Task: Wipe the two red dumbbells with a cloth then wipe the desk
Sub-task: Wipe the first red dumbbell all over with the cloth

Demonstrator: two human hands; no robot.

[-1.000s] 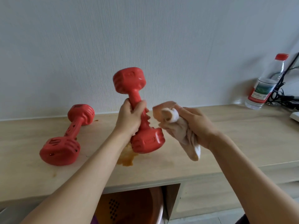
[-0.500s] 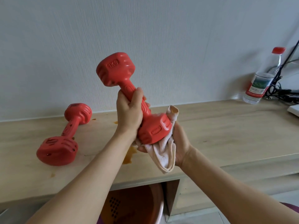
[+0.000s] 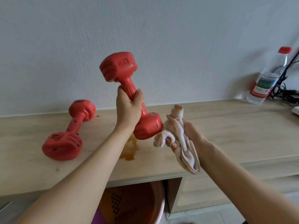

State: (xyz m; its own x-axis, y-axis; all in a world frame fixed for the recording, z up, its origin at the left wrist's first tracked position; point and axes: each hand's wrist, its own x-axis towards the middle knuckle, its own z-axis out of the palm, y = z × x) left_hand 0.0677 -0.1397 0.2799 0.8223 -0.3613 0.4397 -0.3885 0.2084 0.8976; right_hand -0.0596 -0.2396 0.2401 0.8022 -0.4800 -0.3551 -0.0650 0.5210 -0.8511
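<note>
Left hand [image 3: 129,110] hides the raised dumbbell's [image 3: 118,67] grip; bottle [image 3: 265,81] label perhaps too small to read

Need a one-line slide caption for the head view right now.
Left hand holds a red dumbbell tilted above the stained desk; right hand grips the cloth beside its lower head.

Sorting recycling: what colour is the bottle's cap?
Red; the bottle's cap shows in the head view.

Dumbbell [image 3: 129,94] aloft; dumbbell [image 3: 68,131] on desk [image 3: 226,126]
</note>
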